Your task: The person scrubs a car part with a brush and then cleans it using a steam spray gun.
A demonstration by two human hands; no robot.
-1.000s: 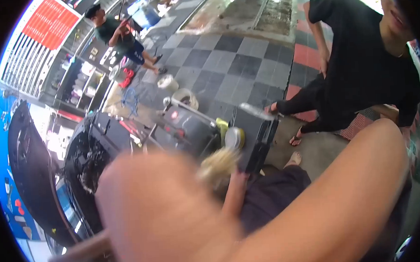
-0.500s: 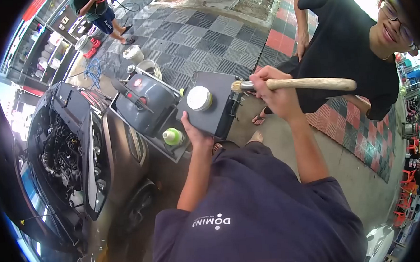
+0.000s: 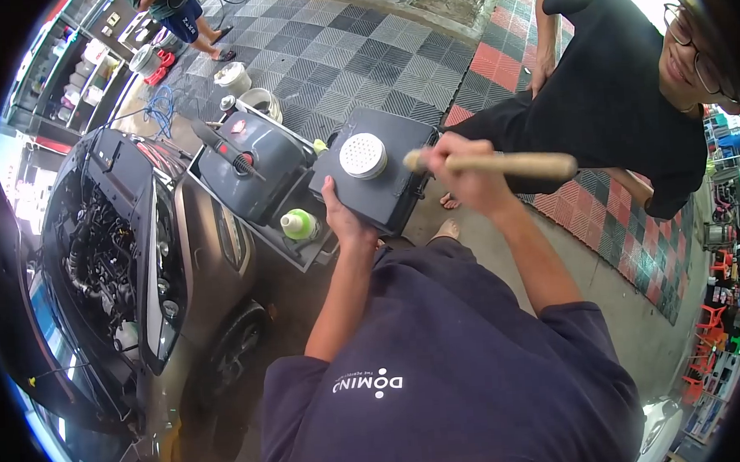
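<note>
My left hand [image 3: 346,215] holds a dark grey box [image 3: 385,198] by its near left edge, thumb on top and the other fingers hidden beneath. On the lid stands a round white tub [image 3: 363,155] whose top is dotted with small holes. Closed round a brush [image 3: 517,165] with a thick pale wooden handle, my right hand [image 3: 465,169] is over the box's right edge. The brush's short bristles point left toward the tub, apart from it. The brush and right hand are slightly blurred.
A car [image 3: 195,240] with its hood open stands at left. Beside it, a cart [image 3: 304,255] bears a grey machine [image 3: 258,166] and a green-labelled bottle [image 3: 298,225]. A person in black [image 3: 622,92] stands close at right; another person [image 3: 182,22] is at upper left. Buckets [image 3: 232,77] stand beyond.
A blurred arm filled the view a second ago; both hands then came into sight. Since half a second ago, the brush has moved slightly left and down, and the box slightly right.
</note>
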